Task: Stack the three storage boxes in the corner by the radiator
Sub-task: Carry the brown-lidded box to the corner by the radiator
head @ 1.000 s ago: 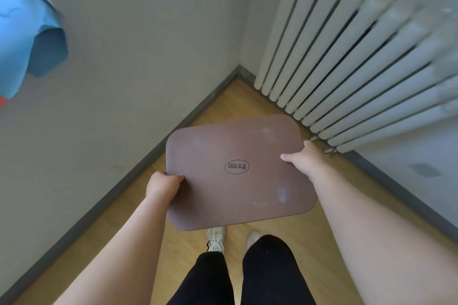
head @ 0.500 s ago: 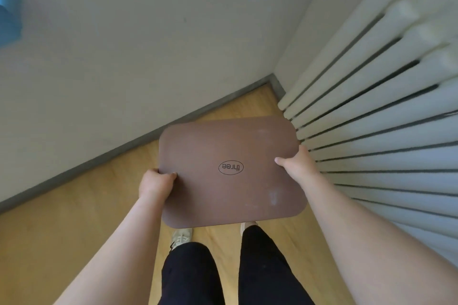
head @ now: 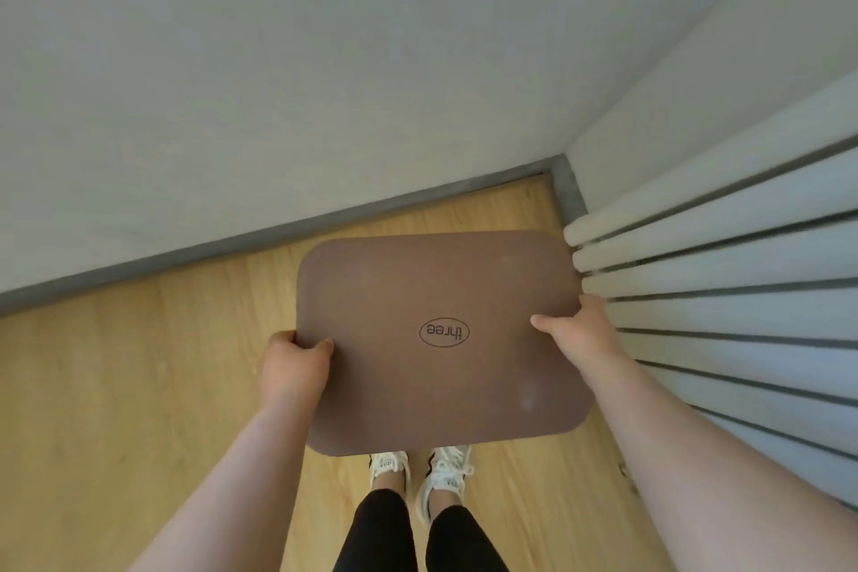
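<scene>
I hold a brown storage box (head: 418, 283) with rounded corners in front of me, above the wooden floor. Only its flat top shows, with the word "three" in an oval. My left hand (head: 295, 365) grips its left edge and my right hand (head: 580, 330) grips its right edge. The box hangs close to the corner, its right side near the white radiator (head: 724, 288). No other storage box is in view.
Grey-white walls meet at the corner (head: 564, 181), with a grey skirting board (head: 278, 232) along the floor. The radiator runs along the right wall. Bare wooden floor (head: 139, 362) lies to the left. My feet in white shoes (head: 418, 474) stand below the box.
I have stepped closer to the corner and turned left, carrying the box. The radiator now fills the right side and the blue thing at the upper left has left the view.
</scene>
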Motion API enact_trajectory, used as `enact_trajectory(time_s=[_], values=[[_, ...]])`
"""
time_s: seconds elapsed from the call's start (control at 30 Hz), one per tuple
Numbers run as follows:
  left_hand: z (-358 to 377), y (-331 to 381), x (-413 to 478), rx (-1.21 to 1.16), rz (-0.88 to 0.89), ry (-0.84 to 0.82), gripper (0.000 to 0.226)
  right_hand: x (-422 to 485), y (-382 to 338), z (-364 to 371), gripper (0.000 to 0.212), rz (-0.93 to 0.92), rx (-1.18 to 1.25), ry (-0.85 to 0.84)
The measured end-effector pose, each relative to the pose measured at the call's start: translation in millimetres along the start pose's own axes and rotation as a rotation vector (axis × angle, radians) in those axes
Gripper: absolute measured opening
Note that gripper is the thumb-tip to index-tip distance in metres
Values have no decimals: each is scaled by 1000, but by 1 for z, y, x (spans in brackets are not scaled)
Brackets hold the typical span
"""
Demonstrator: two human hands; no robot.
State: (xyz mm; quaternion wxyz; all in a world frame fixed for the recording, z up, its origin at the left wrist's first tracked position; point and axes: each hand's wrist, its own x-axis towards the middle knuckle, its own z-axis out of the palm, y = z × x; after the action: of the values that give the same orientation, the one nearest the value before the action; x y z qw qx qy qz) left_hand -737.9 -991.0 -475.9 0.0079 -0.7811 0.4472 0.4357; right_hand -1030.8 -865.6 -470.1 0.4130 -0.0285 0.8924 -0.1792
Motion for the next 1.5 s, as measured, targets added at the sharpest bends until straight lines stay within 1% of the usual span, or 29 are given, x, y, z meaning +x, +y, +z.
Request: enact_trajectory(time_s=[0.13, 0.2, 0.33, 0.47, 0.53, 0.73, 0.87, 1.0, 1.1, 1.2, 1.3, 1.37, 1.5], values=[[43, -10, 55, 58, 6, 23, 32, 62, 7, 42, 82, 6, -19, 31], [66, -15, 82, 66, -4, 22, 34, 94, 11, 61, 81, -7, -15, 29], [106, -20, 127, 56, 3, 11, 30, 151, 9, 93, 83, -50, -31, 8], [141, -19, 166, 43, 2, 7, 35, 204, 2, 115, 77, -96, -56, -1], [154, -15, 180, 50, 12, 25, 37, 225, 0, 123, 79, -117, -56, 9], [190, -1, 212, 147, 145, 51, 39, 283, -11, 134, 83, -179, -37, 43], [204, 10, 226, 187, 183, 53, 37, 308, -25, 134, 80, -221, -16, 51], [213, 19, 238, 231, 217, -9, 35, 326, -36, 133, 74, -255, 12, 48], [216, 23, 245, 237, 224, -37, 35, 337, -43, 137, 73, -270, 26, 39], [217, 24, 251, 194, 202, -75, 40, 344, -50, 143, 79, -282, 1, -9], [216, 24, 255, 149, 158, -147, 43, 346, -56, 147, 92, -283, -39, -65], [215, 24, 259, 115, 144, -189, 46, 345, -57, 149, 97, -286, -44, -69], [214, 26, 265, 28, 116, -265, 54, 341, -56, 154, 98, -304, -132, -29]])
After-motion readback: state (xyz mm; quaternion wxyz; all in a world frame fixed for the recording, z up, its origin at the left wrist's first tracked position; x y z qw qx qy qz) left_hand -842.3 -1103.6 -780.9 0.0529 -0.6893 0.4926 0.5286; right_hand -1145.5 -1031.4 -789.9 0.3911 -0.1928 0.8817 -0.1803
